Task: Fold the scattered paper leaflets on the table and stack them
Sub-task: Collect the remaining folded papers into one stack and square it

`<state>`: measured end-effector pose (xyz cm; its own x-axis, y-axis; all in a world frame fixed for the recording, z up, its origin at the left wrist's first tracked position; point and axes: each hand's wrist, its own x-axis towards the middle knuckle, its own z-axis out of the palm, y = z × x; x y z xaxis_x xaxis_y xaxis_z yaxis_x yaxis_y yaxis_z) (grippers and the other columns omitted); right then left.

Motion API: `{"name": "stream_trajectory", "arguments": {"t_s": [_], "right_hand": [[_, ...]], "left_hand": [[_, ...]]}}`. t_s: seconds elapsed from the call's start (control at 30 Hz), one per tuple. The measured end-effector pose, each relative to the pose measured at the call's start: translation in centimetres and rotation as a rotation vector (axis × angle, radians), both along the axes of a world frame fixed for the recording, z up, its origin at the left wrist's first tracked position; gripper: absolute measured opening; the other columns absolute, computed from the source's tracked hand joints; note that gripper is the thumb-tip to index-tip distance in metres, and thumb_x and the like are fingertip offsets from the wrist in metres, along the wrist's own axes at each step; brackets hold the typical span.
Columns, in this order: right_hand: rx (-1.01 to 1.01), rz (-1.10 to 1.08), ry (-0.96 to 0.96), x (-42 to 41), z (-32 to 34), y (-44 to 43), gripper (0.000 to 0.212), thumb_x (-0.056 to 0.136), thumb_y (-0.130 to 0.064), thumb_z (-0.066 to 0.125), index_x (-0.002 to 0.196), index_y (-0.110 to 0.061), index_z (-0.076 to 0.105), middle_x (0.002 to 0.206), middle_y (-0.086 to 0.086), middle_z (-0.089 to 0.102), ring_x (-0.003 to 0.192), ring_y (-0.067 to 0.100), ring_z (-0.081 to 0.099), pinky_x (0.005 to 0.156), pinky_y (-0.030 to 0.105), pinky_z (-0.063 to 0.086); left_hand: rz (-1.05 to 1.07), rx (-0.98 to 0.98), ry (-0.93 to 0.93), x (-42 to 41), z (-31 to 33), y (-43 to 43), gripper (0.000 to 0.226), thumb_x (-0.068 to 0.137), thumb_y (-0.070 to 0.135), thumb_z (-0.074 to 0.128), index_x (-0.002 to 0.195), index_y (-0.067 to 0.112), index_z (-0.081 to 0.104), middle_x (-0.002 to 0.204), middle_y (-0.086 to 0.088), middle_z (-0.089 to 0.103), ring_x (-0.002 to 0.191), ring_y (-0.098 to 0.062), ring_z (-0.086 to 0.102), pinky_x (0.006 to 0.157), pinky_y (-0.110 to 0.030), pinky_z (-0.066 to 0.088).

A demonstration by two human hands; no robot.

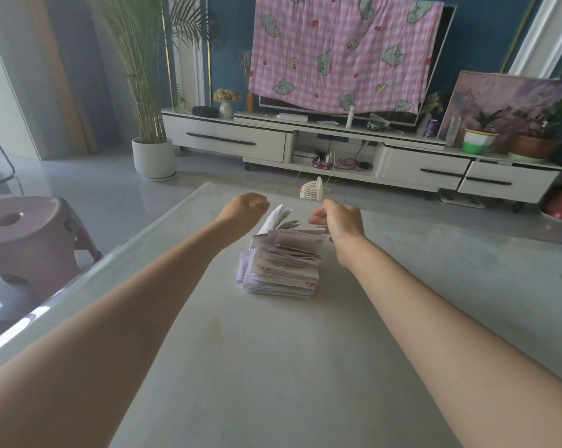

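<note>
Leaflets (282,266), folded small, stand in one thick and rather ragged stack near the middle of the table (273,367), edges poking out at different angles. On top, a loose leaflet (278,218) stands half open, its white flap lifted toward the far side.

Both bare arms reach out over the table. The left hand (245,208) hovers just beyond the stack's left corner, fingers curled into a fist with nothing visible in it. The right hand (342,219) sits at the stack's top right edge, fingers curled inward toward the upper sheets; whether they pinch paper cannot be told from this angle.

The paper looks thin, light and springy: folds will likely try to reopen, and a tall uneven pile like this could slide or topple if nudged from one side. Best hold is probably flat pressure from above to settle it, or both palms against opposite sides to square the edges.

The tabletop is pale, smooth and glossy, so the sheets may skate on it. Around it: a pink stool (24,234) at left, a small white fan (312,189) past the far edge, a white TV cabinet (234,140), a pink checked cloth (344,50) draped over the screen, and a tall grass plant in a white pot (153,158).
</note>
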<state>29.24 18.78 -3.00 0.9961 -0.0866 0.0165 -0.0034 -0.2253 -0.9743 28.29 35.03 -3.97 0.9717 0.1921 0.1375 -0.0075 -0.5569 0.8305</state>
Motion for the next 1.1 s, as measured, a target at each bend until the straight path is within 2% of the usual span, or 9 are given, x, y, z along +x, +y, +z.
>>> {"name": "stream_trajectory", "arguments": {"t_s": [0.1, 0.2, 0.33, 0.43, 0.57, 0.7, 0.8, 0.93, 1.1], "right_hand": [[-0.111, 0.175, 0.031, 0.1, 0.4, -0.8, 0.040, 0.099, -0.031, 0.035, 0.104, -0.005, 0.066, 0.107, 0.010, 0.067, 0.079, 0.013, 0.056, 0.066, 0.022, 0.039], [-0.243, 0.277, 0.043, 0.3, -0.7, -0.9, 0.048, 0.100, -0.039, 0.031, 0.102, -0.008, 0.069, 0.108, 0.009, 0.064, 0.098, 0.022, 0.054, 0.086, 0.033, 0.041], [-0.305, 0.335, -0.017, 0.1, -2.0, -1.1, 0.042, 0.093, -0.032, 0.053, 0.097, 0.007, 0.068, 0.085, 0.006, 0.060, 0.077, 0.014, 0.051, 0.069, 0.025, 0.039], [-0.320, 0.392, -0.036, -0.4, -3.0, -1.1, 0.015, 0.083, -0.018, 0.067, 0.087, -0.004, 0.071, 0.084, 0.004, 0.065, 0.081, 0.013, 0.057, 0.071, 0.023, 0.044], [-0.501, 0.367, -0.112, -1.6, -4.3, -0.5, 0.007, 0.081, -0.021, 0.067, 0.086, -0.017, 0.070, 0.095, -0.001, 0.068, 0.093, 0.014, 0.060, 0.079, 0.025, 0.044], [-0.591, 0.296, -0.220, -2.4, -5.0, 0.2, 0.012, 0.084, -0.022, 0.061, 0.091, -0.017, 0.069, 0.110, 0.006, 0.061, 0.107, 0.021, 0.055, 0.092, 0.028, 0.042], [-0.589, 0.291, -0.215, -2.4, -4.9, 0.4, 0.015, 0.086, -0.023, 0.059, 0.097, -0.016, 0.067, 0.113, 0.007, 0.057, 0.109, 0.023, 0.053, 0.096, 0.032, 0.041], [-0.643, 0.280, -0.226, -2.9, -5.0, 0.7, 0.019, 0.090, -0.024, 0.052, 0.102, -0.016, 0.064, 0.114, 0.008, 0.056, 0.110, 0.025, 0.051, 0.096, 0.034, 0.039], [-0.574, 0.223, -0.260, -3.4, -4.5, 1.1, 0.020, 0.093, -0.023, 0.046, 0.104, -0.019, 0.063, 0.115, 0.007, 0.056, 0.110, 0.025, 0.052, 0.097, 0.036, 0.038]], "left_hand": [[-0.097, 0.022, 0.195, 1.2, 0.4, -0.7, 0.050, 0.100, 0.039, 0.031, 0.136, 0.007, 0.046, 0.142, -0.010, 0.045, 0.131, -0.027, 0.041, 0.106, -0.032, 0.029], [-0.166, 0.096, 0.311, 2.0, 0.1, -1.3, 0.052, 0.100, 0.043, 0.028, 0.128, 0.010, 0.057, 0.135, -0.011, 0.052, 0.125, -0.028, 0.045, 0.103, -0.033, 0.031], [-0.193, 0.217, 0.309, 2.2, -0.4, -1.9, 0.034, 0.095, 0.034, 0.048, 0.110, 0.011, 0.068, 0.101, 0.000, 0.056, 0.094, -0.018, 0.050, 0.084, -0.029, 0.039], [-0.257, 0.340, 0.278, 1.8, -0.9, -1.6, 0.024, 0.090, 0.021, 0.058, 0.108, 0.009, 0.068, 0.091, 0.000, 0.059, 0.087, -0.016, 0.054, 0.080, -0.027, 0.043], [-0.260, 0.412, 0.241, 1.7, -2.3, -1.0, 0.037, 0.088, 0.008, 0.060, 0.124, 0.010, 0.058, 0.121, -0.009, 0.057, 0.103, -0.020, 0.052, 0.080, -0.019, 0.039], [-0.201, 0.493, 0.265, 2.1, -3.0, -0.7, 0.065, 0.088, 0.019, 0.061, 0.145, 0.015, 0.029, 0.149, -0.008, 0.032, 0.134, -0.023, 0.035, 0.102, -0.023, 0.028], [-0.197, 0.455, 0.294, 2.7, -2.7, -0.8, 0.071, 0.086, 0.017, 0.063, 0.147, 0.016, 0.026, 0.149, -0.007, 0.033, 0.133, -0.023, 0.037, 0.104, -0.026, 0.030], [-0.194, 0.454, 0.315, 3.1, -2.3, -1.6, 0.047, 0.087, 0.012, 0.055, 0.133, 0.014, 0.050, 0.122, -0.001, 0.051, 0.101, -0.018, 0.046, 0.083, -0.021, 0.037], [-0.125, 0.184, 0.280, 3.3, -2.2, -1.6, 0.042, 0.093, 0.011, 0.049, 0.135, 0.012, 0.047, 0.132, -0.007, 0.051, 0.111, -0.024, 0.053, 0.082, -0.026, 0.045]]}}
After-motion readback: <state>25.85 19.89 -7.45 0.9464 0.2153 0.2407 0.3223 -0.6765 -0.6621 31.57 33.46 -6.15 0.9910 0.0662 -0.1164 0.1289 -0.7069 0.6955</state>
